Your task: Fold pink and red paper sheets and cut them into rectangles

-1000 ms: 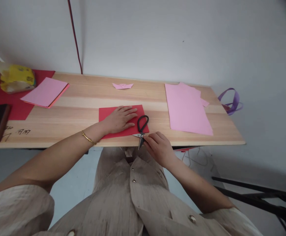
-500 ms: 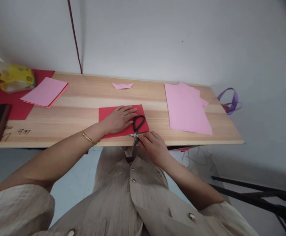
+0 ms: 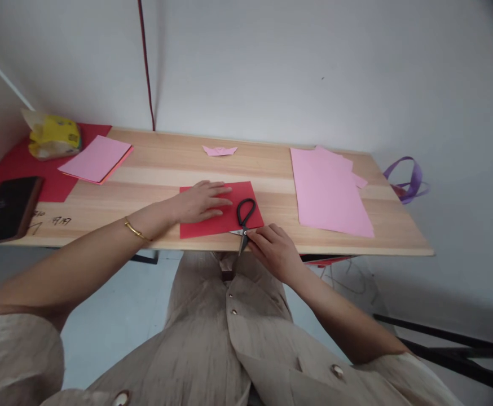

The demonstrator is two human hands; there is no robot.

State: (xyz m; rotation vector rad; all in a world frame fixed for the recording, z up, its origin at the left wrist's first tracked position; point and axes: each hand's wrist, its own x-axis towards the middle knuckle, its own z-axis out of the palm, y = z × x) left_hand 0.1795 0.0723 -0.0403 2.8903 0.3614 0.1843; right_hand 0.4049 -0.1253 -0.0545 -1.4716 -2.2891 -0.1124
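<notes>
A sheet of red paper (image 3: 233, 217) lies flat near the table's front edge. My left hand (image 3: 202, 202) rests palm down on its left part, fingers spread. At the sheet's front right, my right hand (image 3: 275, 248) grips a pair of black-handled scissors (image 3: 245, 228). One handle loop lies over the red paper. The blades are parted: one points left along the paper's front edge, the other points down past the table edge. My right fingers hide the other handle loop.
Pink sheets (image 3: 331, 194) lie at the right, and a small folded pink paper piece (image 3: 220, 151) at the back. On the left are a pink-topped paper stack (image 3: 96, 159), a yellow tissue pack (image 3: 56, 137) and a dark box (image 3: 9, 208). A purple strap (image 3: 413, 180) hangs beyond the right end.
My left hand has slid left on the red paper, away from the scissors. The right hand keeps its grip on the scissors at the paper's edge. The whole view has shifted slightly.
</notes>
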